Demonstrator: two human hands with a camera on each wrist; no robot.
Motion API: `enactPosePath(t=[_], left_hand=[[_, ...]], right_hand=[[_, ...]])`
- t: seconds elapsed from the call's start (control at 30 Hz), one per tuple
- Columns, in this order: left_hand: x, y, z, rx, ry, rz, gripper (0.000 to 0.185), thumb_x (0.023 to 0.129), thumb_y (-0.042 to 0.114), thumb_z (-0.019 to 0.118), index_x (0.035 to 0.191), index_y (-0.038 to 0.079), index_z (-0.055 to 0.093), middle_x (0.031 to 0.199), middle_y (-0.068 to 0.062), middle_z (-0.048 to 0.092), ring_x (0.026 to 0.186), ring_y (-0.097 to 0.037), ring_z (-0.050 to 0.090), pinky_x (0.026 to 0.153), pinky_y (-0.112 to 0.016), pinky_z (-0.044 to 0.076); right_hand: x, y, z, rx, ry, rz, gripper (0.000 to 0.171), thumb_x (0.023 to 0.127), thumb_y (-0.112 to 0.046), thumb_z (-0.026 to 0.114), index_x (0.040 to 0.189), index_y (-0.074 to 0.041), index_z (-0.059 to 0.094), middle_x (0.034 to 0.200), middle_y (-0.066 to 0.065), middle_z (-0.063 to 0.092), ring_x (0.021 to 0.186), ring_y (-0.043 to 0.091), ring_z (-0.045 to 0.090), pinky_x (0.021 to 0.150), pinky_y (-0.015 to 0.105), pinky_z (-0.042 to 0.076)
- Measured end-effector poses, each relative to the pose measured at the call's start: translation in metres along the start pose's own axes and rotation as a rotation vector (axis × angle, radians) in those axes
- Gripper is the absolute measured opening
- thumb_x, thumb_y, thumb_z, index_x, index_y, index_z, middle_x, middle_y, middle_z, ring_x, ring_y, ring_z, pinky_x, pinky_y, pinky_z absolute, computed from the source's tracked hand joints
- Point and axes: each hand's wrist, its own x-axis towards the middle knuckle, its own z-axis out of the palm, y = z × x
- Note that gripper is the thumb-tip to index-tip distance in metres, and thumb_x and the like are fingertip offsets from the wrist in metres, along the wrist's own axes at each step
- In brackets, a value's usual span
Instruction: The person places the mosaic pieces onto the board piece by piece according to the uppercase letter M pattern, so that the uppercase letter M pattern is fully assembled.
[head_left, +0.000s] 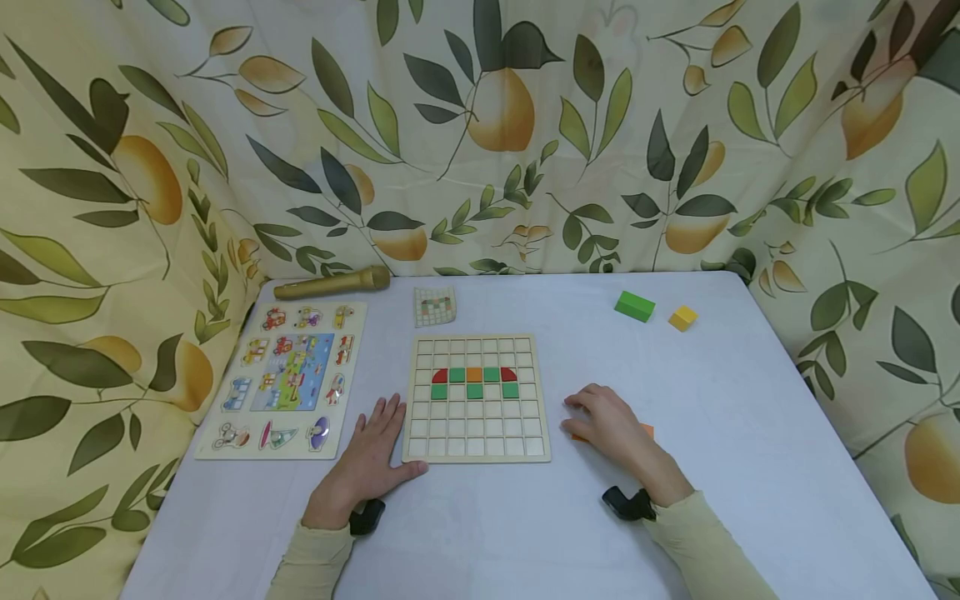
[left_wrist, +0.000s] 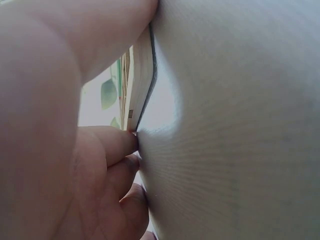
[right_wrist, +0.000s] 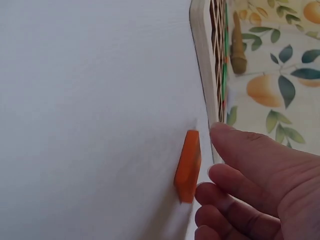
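Note:
A wooden grid board point(head_left: 476, 425) lies flat on the table, with red, green and orange pieces set in two of its rows. My left hand point(head_left: 371, 458) rests on the table at the board's left side, fingers extended, thumb at the lower left corner. To the right of the board, my right hand point(head_left: 611, 425) hovers low with loosely bent fingers. Close by its fingertips, an orange block point(right_wrist: 188, 167) sits on the table; in the head view the hand covers most of the orange. Nothing shows between the thumb point(right_wrist: 250, 145) and fingers.
A green block point(head_left: 635, 306) and a yellow block point(head_left: 683, 318) lie at the back right. Behind the board is a small pattern card point(head_left: 435, 307). A picture puzzle board point(head_left: 281, 442) lies on the left, with a gold microphone-shaped object point(head_left: 330, 284) behind it. Patterned curtains surround the table.

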Motion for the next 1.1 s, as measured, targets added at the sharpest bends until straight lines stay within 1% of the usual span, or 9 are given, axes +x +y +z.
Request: enactPosePath(t=[0.2,0.3,0.43,0.6,0.73,0.83,1.0,1.1], left_hand=[[0.0,-0.001,0.001,0.0,0.002,0.003,0.103,0.083,0.055,0.071,0.152,-0.003,0.023,0.16,-0.016,0.013,0.146,-0.035,0.004,0.113,-0.058,0.007],[-0.001,-0.002,0.001,0.002,-0.004,-0.002,0.103,0.083,0.055,0.071,0.153,-0.002,0.022,0.161,-0.016,0.012,0.147,-0.034,0.002,0.114,-0.057,0.005],[0.0,-0.003,0.002,0.002,-0.003,-0.002,0.103,0.083,0.056,0.07,0.153,-0.002,0.021,0.161,-0.015,0.011,0.147,-0.034,0.001,0.114,-0.057,0.004],[0.0,-0.003,0.002,-0.001,-0.001,0.0,0.103,0.083,0.055,0.07,0.153,-0.002,0.021,0.161,-0.015,0.011,0.147,-0.033,0.001,0.114,-0.057,0.004],[0.0,-0.003,0.002,-0.004,-0.001,-0.002,0.103,0.083,0.055,0.071,0.153,-0.002,0.021,0.161,-0.015,0.011,0.147,-0.033,0.001,0.114,-0.057,0.004],[0.0,-0.003,0.003,0.0,0.005,0.002,0.103,0.083,0.054,0.071,0.153,-0.002,0.022,0.161,-0.015,0.011,0.147,-0.034,0.002,0.114,-0.057,0.005],[0.0,-0.003,0.002,0.008,0.004,0.009,0.103,0.083,0.055,0.071,0.153,-0.003,0.021,0.161,-0.016,0.011,0.147,-0.034,0.002,0.114,-0.058,0.004],[0.001,-0.003,0.002,0.006,0.004,0.01,0.103,0.083,0.055,0.071,0.153,-0.002,0.021,0.161,-0.015,0.011,0.147,-0.033,0.002,0.114,-0.058,0.004]], right_hand=[[-0.014,0.004,-0.003,0.01,0.024,0.002,0.031,0.082,-0.019,0.08,0.105,0.001,0.072,0.098,0.006,0.064,0.095,0.026,0.057,0.08,0.043,0.049],[-0.019,0.005,-0.004,0.011,0.019,0.019,0.031,0.082,-0.02,0.08,0.105,-0.001,0.072,0.1,0.005,0.064,0.097,0.026,0.057,0.081,0.043,0.048],[-0.023,0.006,-0.005,0.009,0.004,0.046,0.029,0.082,-0.021,0.08,0.104,-0.003,0.072,0.099,0.002,0.063,0.096,0.025,0.057,0.08,0.043,0.048],[-0.028,0.006,-0.005,0.006,0.004,0.038,0.025,0.079,-0.017,0.082,0.1,-0.006,0.073,0.095,-0.001,0.061,0.094,0.024,0.057,0.078,0.043,0.049],[-0.029,0.007,-0.003,0.001,0.005,0.024,0.021,0.079,-0.014,0.082,0.097,-0.007,0.073,0.093,-0.003,0.061,0.095,0.024,0.056,0.079,0.042,0.049],[-0.029,0.007,-0.002,0.004,0.002,0.019,0.019,0.08,-0.013,0.081,0.096,-0.007,0.073,0.093,-0.002,0.061,0.095,0.024,0.056,0.08,0.041,0.049],[-0.027,0.004,0.0,0.024,0.016,0.012,0.022,0.082,-0.012,0.08,0.1,-0.005,0.071,0.099,0.001,0.063,0.097,0.024,0.056,0.082,0.041,0.049],[-0.023,-0.001,0.0,0.038,0.036,-0.002,0.024,0.083,-0.013,0.08,0.104,-0.005,0.071,0.102,0.001,0.065,0.097,0.022,0.057,0.083,0.04,0.049]])
